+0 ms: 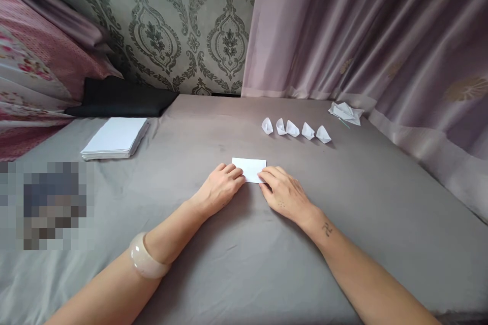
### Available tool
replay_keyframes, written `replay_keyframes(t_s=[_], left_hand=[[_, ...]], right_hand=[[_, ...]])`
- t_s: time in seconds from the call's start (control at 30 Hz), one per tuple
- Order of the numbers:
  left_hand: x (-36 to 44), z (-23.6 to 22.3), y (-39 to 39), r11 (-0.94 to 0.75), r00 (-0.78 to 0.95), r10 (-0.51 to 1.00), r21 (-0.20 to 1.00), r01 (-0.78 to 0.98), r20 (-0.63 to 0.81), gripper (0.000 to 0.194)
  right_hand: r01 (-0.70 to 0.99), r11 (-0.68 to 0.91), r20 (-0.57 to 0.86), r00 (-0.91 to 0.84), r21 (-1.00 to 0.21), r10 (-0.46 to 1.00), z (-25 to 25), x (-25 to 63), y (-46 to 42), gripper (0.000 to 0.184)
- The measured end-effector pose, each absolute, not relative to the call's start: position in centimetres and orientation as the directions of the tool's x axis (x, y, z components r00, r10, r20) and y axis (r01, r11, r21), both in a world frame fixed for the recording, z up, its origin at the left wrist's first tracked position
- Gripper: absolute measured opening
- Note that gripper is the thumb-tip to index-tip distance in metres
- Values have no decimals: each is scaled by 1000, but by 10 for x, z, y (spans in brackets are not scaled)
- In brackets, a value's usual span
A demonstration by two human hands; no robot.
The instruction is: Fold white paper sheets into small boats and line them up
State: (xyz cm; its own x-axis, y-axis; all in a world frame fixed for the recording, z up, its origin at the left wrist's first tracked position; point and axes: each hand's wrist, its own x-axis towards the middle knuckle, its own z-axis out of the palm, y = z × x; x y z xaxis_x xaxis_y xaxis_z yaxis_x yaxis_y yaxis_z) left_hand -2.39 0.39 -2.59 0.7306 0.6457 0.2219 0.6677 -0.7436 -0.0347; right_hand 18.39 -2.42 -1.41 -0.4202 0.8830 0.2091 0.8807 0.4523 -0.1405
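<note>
A small folded sheet of white paper (251, 166) lies in front of me, its long sides running left to right. My left hand (224, 185) closes on its left end, fingers bent over the lower left corner. At the right end, my right hand (284, 190) grips the lower right corner between thumb and fingers. The thumb of my left hand is hidden. Behind the paper, to the right, stand several white folded paper boats (293, 129) in a loose row.
A thick stack of white paper (116, 136) sits at the left, with a black cloth (125, 97) behind it. Crumpled white paper (346, 111) and a thin greenish stick (344, 123) lie at the back right. Curtains (324, 25) hang along the right side. Grey fabric (213, 274) covers the surface.
</note>
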Motion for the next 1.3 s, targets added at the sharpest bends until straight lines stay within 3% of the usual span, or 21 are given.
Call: replay_keyframes(t_s=[0.17,0.33,0.43,0.57,0.67,0.77,0.97,1.17,1.3], left_hand=[[-25,-32,8,-742,743,634,-102,662,214,32],[-24,-27,9,-714,699,663,-55,698,269,32],[-21,-22,9,-708,686,673,-29,706,276,29],[-24,-22,8,-677,634,723,103,728,273,31],[-27,-28,7,-589,519,803,258,766,292,29],[-28,-31,6,-571,498,820,330,752,284,27],[-22,-32,1,-581,512,813,331,743,277,26],[-20,-38,2,-442,356,897,526,727,261,17],[-13,-32,0,-273,270,956,683,678,115,15]], right_hand=[[851,521,258,-489,-71,834,-19,189,-16,19],[830,551,268,-553,89,789,-22,183,-15,22],[836,535,297,-545,121,784,-20,171,-20,23],[832,552,323,-511,-46,797,-17,159,-26,15],[834,519,351,-438,-185,828,-17,161,-25,31],[832,519,337,-440,-196,833,-21,168,-19,25],[829,522,292,-458,-200,839,-23,170,-21,15],[856,393,279,-308,-335,909,-22,163,-28,21],[844,251,197,-177,-475,964,-23,166,-21,22]])
